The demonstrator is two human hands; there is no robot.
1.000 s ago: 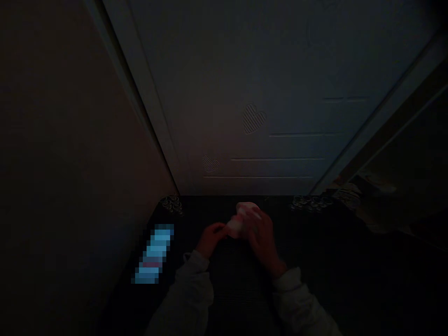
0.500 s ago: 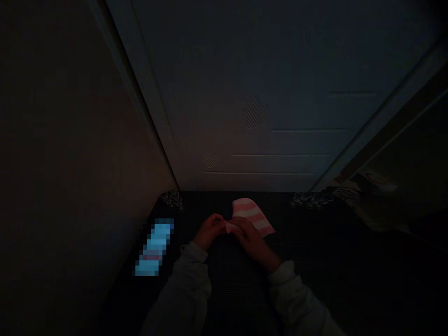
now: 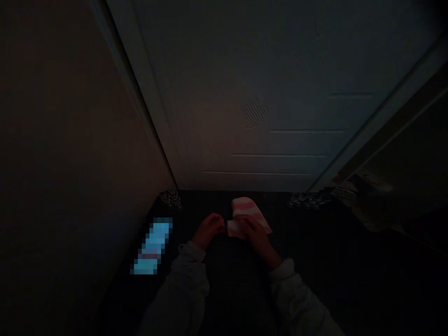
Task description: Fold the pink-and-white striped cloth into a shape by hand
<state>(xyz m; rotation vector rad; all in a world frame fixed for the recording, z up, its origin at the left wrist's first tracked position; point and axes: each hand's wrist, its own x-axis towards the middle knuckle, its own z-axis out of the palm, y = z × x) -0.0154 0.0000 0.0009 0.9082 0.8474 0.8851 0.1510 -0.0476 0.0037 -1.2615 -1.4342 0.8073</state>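
A pink-and-white striped piece [image 3: 250, 205], cloth or paper, lies on the dark tabletop [image 3: 241, 289]; the dim light hides which. My right hand [image 3: 252, 228] lies over its near part, fingers closed on it, with a pale flap showing to the left of the fingertips. Just left of that flap is my left hand [image 3: 210, 229], its fingers pinched together beside the edge. A small dark spot shows at its fingertips, too dim to name.
A lit phone [image 3: 152, 247], its screen blurred, lies left of my left hand. Clusters of small clear rings [image 3: 171, 198] sit at the back left, and more rings [image 3: 308, 200] at the back right. A pale panel [image 3: 227, 140] with embossed hearts rises behind the table.
The small pink fold that was between my fingertips has opened into a flatter pale flap. My right hand has shifted slightly right, and the fingertips are farther apart.
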